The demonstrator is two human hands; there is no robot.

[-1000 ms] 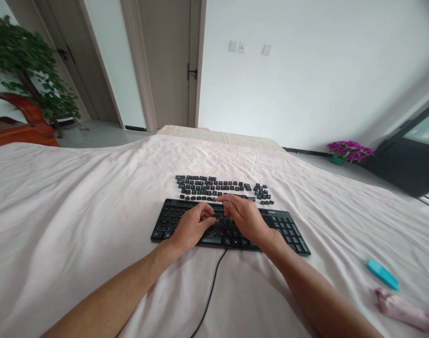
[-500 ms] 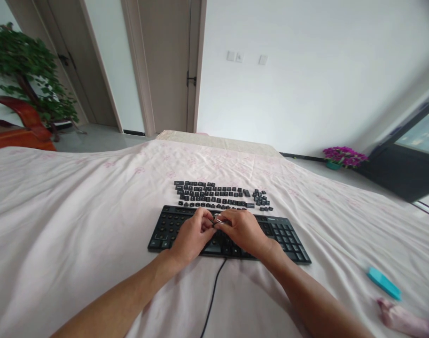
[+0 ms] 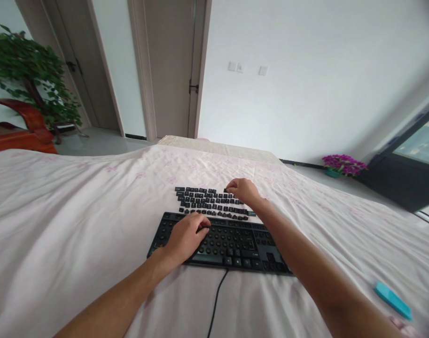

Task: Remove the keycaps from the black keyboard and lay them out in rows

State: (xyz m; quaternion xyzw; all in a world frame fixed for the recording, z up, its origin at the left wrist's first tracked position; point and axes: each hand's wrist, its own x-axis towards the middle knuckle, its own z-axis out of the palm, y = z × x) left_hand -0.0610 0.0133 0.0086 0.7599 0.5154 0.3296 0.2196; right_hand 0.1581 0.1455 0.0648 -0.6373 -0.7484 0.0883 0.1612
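Observation:
A black keyboard [image 3: 210, 259] lies on the bed, many of its key positions bare of caps. My left hand [image 3: 188, 237] rests over its left part, fingers curled towards the thumb; whatever they hold, if anything, is hidden. Beyond the keyboard, loose black keycaps [image 3: 200, 201] lie in several rows. At the far right end of the top row, my right hand [image 3: 245, 191] pinches a small black keycap [image 3: 226, 190] just at the cloth. My right forearm covers the keyboard's right end and the keycaps behind it. The wire tool from earlier does not show.
A pale floral sheet [image 3: 105, 225] with folds covers the bed. The keyboard's black cable [image 3: 216, 300] runs towards me. To the right lies a turquoise object [image 3: 393, 300] beside a pink cloth [image 3: 399, 324], partly behind my arm.
My right hand has left the keyboard's middle and moved forward to the keycap rows. The wire tool between my hands has gone out of sight. My left hand has shifted slightly left.

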